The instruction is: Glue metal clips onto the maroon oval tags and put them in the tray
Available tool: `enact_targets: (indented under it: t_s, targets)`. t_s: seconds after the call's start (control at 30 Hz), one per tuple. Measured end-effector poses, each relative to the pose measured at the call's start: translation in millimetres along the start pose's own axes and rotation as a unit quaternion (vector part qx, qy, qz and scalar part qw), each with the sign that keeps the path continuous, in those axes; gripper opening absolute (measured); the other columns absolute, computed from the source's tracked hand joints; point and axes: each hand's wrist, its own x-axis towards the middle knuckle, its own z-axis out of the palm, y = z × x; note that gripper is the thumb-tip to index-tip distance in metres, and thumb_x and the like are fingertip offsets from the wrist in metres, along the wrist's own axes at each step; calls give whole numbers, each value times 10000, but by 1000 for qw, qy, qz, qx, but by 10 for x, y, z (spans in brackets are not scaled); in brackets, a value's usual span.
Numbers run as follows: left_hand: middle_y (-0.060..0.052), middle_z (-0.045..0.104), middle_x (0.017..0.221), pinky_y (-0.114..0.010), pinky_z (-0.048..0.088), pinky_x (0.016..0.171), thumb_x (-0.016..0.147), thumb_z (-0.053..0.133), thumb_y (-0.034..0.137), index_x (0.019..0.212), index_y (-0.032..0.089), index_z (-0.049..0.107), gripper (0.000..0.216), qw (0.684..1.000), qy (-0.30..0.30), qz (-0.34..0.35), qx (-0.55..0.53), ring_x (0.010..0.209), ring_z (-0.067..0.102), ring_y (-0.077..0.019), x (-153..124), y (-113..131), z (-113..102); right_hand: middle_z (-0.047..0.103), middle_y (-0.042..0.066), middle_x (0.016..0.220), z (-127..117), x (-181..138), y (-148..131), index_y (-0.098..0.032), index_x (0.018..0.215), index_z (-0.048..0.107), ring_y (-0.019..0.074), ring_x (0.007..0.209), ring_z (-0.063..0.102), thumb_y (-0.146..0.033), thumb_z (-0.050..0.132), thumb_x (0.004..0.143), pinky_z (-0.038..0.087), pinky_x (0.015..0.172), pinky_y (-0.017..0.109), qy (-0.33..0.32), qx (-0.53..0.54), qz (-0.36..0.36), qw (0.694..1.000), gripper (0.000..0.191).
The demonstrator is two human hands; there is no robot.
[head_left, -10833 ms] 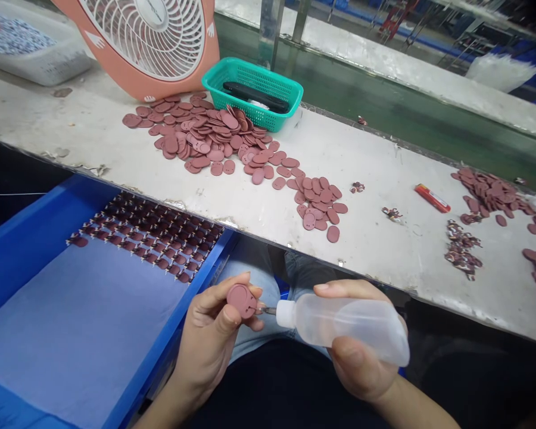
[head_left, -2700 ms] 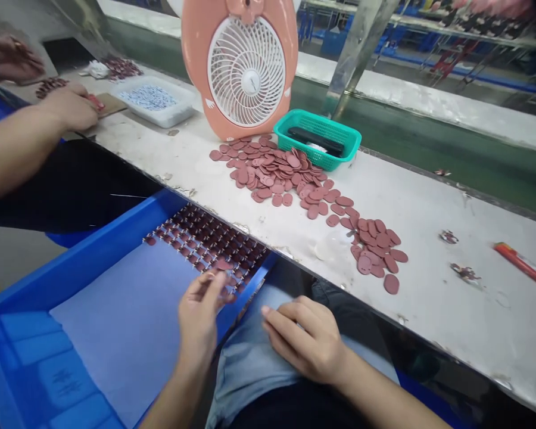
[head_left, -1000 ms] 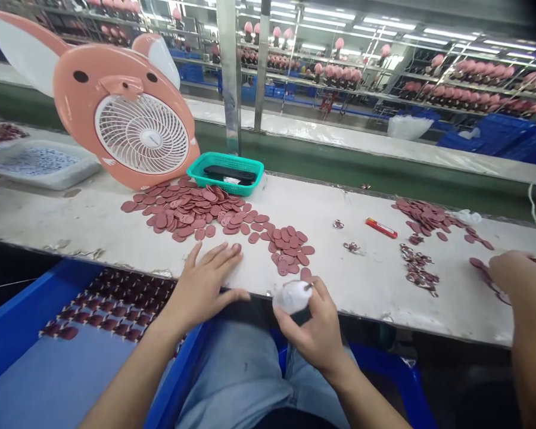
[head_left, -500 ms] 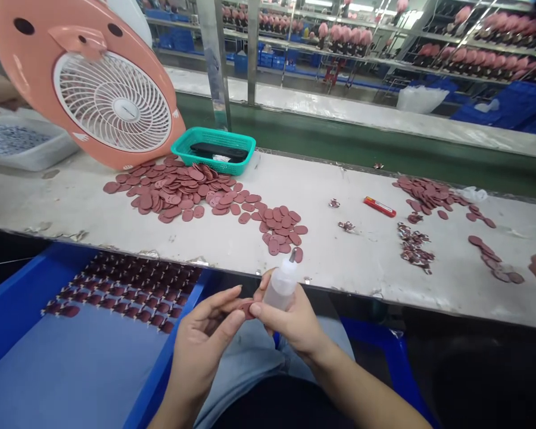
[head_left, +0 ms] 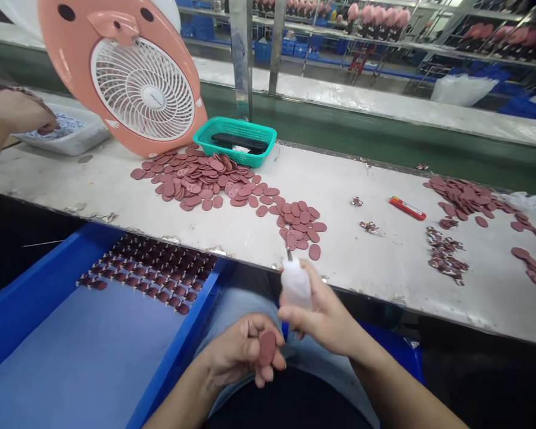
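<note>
Between the thumb and fingers of my left hand (head_left: 243, 348) is a flat, oval, dark-red piece (head_left: 267, 348), its broad face turned up toward me. My right hand (head_left: 324, 313) is wrapped round a translucent squeeze bottle (head_left: 296, 286), held upright with its thin dark nozzle pointing up. The two hands are apart, both above my lap in front of the table edge. Just beyond the bottle lies a small group of loose red ovals (head_left: 301, 220), which trails off from a bigger heap of ovals (head_left: 196, 179).
A blue bin (head_left: 93, 339) at left holds rows of small dark-red parts. On the table stand a pink fan (head_left: 129, 77), a green basket (head_left: 201, 140) and a white tray (head_left: 87, 134) with a co-worker's hand (head_left: 15, 113) over it. Rightward lie a red lighter-like object (head_left: 407, 208) and small metallic-and-red parts (head_left: 446, 253).
My hands have separated: the left went down and right with the oval, now face up, while the right moved slightly right with the bottle. A co-worker's hand has come over the tray.
</note>
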Motion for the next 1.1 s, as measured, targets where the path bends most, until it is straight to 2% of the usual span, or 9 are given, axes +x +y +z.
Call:
enact_targets:
  t_s: [0.1, 0.23, 0.3, 0.4, 0.47, 0.57, 0.7, 0.83, 1.1]
  targets:
    - [-7, 793, 835, -84, 477, 455, 643, 895, 477, 934, 232, 766, 401, 992, 59, 99, -45, 632, 708, -80, -75, -10, 33, 571, -31, 830, -77, -125, 59, -307, 1334, 296, 107, 560, 517, -445, 534, 981, 465, 483, 206, 79, -42, 17, 996, 447]
    - [-1, 795, 932, -81, 474, 455, 685, 889, 390, 964, 248, 772, 334, 971, 113, 196, -80, 748, 731, -90, -158, 73, 165, 609, -10, 860, -134, -211, 30, -283, 1189, 508, 113, 671, 549, -334, 709, 878, 482, 599, 210, 131, -64, -60, 987, 374]
    - [-6, 797, 883, -92, 479, 435, 647, 911, 377, 942, 232, 781, 354, 962, 139, 214, -91, 717, 735, -102, -167, 128, 266, 612, 1, 830, -88, -204, 4, -255, 1095, 620, 107, 637, 538, -370, 790, 797, 459, 548, 198, 184, 17, -110, 977, 362]
    - [-9, 799, 832, -101, 491, 439, 583, 941, 384, 913, 217, 787, 400, 952, 186, 224, -96, 680, 734, -110, -160, 182, 421, 413, -77, 560, 61, -190, 10, -246, 1079, 668, 53, 404, 269, -525, 750, 805, 261, 363, 162, 229, 182, -155, 944, 399]
    - [-8, 798, 811, -104, 494, 442, 554, 953, 386, 893, 214, 790, 414, 946, 209, 229, -93, 662, 728, -110, -159, 193, 499, 340, -92, 517, 170, -209, 45, -240, 1071, 669, 49, 374, 171, -642, 666, 830, 199, 335, 173, 255, 216, -183, 925, 469]
    - [-5, 796, 795, -115, 500, 438, 516, 967, 396, 863, 216, 793, 428, 942, 230, 230, -78, 643, 722, -116, -167, 186, 564, 570, 0, 679, 280, -286, 99, -238, 1038, 677, 99, 435, 415, -676, 645, 826, 354, 382, 230, 315, 138, -237, 909, 488]
    - [2, 789, 768, -123, 497, 425, 476, 976, 410, 832, 219, 797, 442, 939, 252, 228, -57, 637, 718, -125, -176, 175, 586, 668, 31, 806, 312, -372, 91, -258, 1093, 679, 155, 580, 587, -566, 668, 866, 453, 465, 257, 306, 57, -268, 912, 383]
    - [-1, 791, 773, -126, 498, 426, 472, 976, 421, 827, 222, 802, 442, 938, 251, 235, -43, 632, 712, -126, -174, 163, 532, 661, 12, 774, 308, -360, 42, -255, 1091, 690, 132, 543, 568, -549, 658, 886, 451, 458, 244, 293, 34, -269, 917, 360]
    - [-17, 809, 845, -135, 516, 452, 557, 952, 398, 892, 256, 811, 390, 956, 186, 225, -24, 668, 725, -143, -177, 107, 337, 661, 19, 782, 304, -350, 21, -248, 1063, 701, 114, 464, 493, -543, 688, 861, 386, 382, 249, 290, 18, -236, 927, 357]
